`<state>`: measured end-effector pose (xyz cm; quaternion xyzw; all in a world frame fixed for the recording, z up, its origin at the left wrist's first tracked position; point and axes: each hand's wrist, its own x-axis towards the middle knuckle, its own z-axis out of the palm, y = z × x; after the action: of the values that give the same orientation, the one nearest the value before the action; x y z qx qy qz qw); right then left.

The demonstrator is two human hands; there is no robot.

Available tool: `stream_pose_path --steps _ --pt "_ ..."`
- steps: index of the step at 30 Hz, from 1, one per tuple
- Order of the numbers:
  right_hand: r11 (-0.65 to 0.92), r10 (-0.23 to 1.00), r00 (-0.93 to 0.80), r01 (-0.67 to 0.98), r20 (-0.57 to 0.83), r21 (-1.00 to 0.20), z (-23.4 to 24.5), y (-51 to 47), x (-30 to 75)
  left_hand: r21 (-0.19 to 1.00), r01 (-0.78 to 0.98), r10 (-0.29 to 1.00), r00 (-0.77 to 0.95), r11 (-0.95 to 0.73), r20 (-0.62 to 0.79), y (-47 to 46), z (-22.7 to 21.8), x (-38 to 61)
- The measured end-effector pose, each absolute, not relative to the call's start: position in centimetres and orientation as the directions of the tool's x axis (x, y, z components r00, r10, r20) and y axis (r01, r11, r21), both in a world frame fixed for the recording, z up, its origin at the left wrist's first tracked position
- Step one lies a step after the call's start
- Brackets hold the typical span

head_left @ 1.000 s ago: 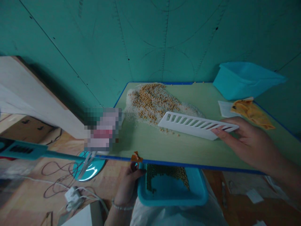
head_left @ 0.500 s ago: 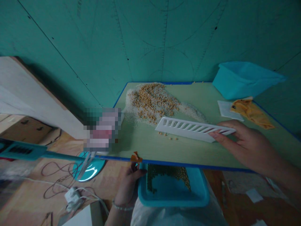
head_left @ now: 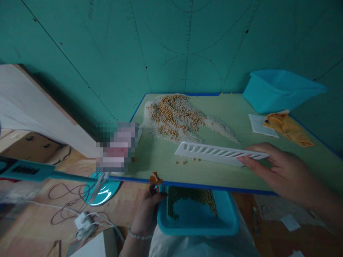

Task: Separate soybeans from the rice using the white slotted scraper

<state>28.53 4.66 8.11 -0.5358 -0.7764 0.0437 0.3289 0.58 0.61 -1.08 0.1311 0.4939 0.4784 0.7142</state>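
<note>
R hand: our right hand point(head_left: 284, 171) grasps the right end of the white slotted scraper point(head_left: 214, 153), thumb on the near side, fingers along the far side.
Scraper: lies long-ways across the surface point(head_left: 214, 176), tilted up on its near edge. It's between the big pile and the front edge, nearer the pile.
L hand: our left hand point(head_left: 146, 210) is below the front edge, clenched on the left rim of the tray point(head_left: 198, 230), thumb over the rim.
Tray: blue, held under the surface's blue-trimmed front edge. It holds a patch of beans point(head_left: 193, 198) at the far end; the near part is bare.
Loose beans: a few loose beans point(head_left: 184, 162) sit just in front of the scraper's left half, apart from the pile.
Pile: mixed beans & white grains point(head_left: 174, 116) at the back left of the surface, white grains trailing off to the right behind the scraper.
Step in hand (our read): raking beans fwd w/ the scraper, grains dropping back through the slots; only a handful are out front.
Next move calls for: a low, even pull toward the front edge w/ the scraper's edge touching the surface. The loose beans look about in line w/ the tray's left half, so we'd hold it tight under the edge there.
Watch: round beans roll, so some could miss the tray to the left.
Around: blue bin point(head_left: 278, 89) at back right, a yellow cloth point(head_left: 286, 128) & white paper point(head_left: 258, 125) near it, and a bit of orange tape point(head_left: 154, 177) on the front edge.
</note>
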Motion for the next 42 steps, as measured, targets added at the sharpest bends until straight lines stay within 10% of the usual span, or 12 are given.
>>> stream_pose_path --steps 31,42 --pt "0.555 0.831 -0.377 0.598 0.409 -0.578 8.5 1.2 27.8 0.729 -0.533 0.852 -0.03 0.429 -0.523 0.8 1.0 0.2" --pt "0.123 0.851 0.402 0.475 0.339 -0.872 7.7 3.7 30.8 0.651 -0.541 0.787 0.033 0.533 -0.617 1.0 0.3 1.0"
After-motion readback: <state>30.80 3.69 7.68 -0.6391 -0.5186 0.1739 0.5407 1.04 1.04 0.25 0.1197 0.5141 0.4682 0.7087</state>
